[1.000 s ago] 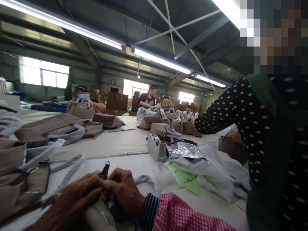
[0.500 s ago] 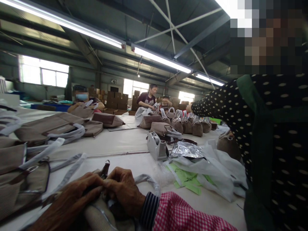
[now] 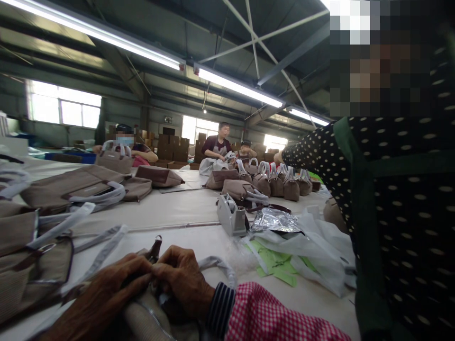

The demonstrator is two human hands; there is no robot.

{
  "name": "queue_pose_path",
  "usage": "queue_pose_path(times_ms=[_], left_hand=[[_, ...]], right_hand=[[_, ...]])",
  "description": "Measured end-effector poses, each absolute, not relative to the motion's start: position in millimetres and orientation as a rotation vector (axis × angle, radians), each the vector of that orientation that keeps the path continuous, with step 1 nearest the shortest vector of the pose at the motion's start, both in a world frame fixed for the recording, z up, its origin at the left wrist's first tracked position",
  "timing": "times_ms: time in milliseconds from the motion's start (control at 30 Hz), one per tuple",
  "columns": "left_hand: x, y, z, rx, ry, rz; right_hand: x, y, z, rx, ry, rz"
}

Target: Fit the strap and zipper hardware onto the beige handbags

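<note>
A beige handbag (image 3: 147, 315) with a zipper lies at the bottom, partly hidden beneath my hands. My left hand (image 3: 106, 296) reaches over its top edge, fingers closed on the bag. Thumb and forefinger of my right hand (image 3: 186, 279) pinch at the same edge, touching the left fingertips; whatever small part lies between them is hidden. Just beyond the fingers a brown tab with a metal ring (image 3: 157, 242) sticks up. A plastic-wrapped handle (image 3: 218, 267) curves out behind my right wrist.
More handbags (image 3: 46, 260) lie at left; others (image 3: 277, 182) stand at the back. A tape dispenser (image 3: 231, 215), silver packet (image 3: 275, 220), green sheets (image 3: 273, 263) and clear plastic bags (image 3: 316, 251) sit right of centre. A co-worker in dotted sleeves (image 3: 408, 213) stands close at right.
My hands have hardly moved. At right, the co-worker has shifted slightly left. Across the table, a masked person has raised a handbag more upright.
</note>
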State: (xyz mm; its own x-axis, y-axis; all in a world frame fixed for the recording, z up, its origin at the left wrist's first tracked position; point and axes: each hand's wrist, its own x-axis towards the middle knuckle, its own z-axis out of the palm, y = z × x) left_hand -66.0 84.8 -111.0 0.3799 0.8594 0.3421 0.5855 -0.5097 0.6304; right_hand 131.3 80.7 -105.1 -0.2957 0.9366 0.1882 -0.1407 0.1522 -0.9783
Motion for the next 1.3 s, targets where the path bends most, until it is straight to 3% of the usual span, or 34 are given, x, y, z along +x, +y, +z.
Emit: queue_pose_path(times_ms=[1300], left_hand=[[-60.5,72.9,-104.9,2.238,1.252,0.895]], right_hand=[[135.5,69.1,-99.5,-0.831,-1.413,1.361]])
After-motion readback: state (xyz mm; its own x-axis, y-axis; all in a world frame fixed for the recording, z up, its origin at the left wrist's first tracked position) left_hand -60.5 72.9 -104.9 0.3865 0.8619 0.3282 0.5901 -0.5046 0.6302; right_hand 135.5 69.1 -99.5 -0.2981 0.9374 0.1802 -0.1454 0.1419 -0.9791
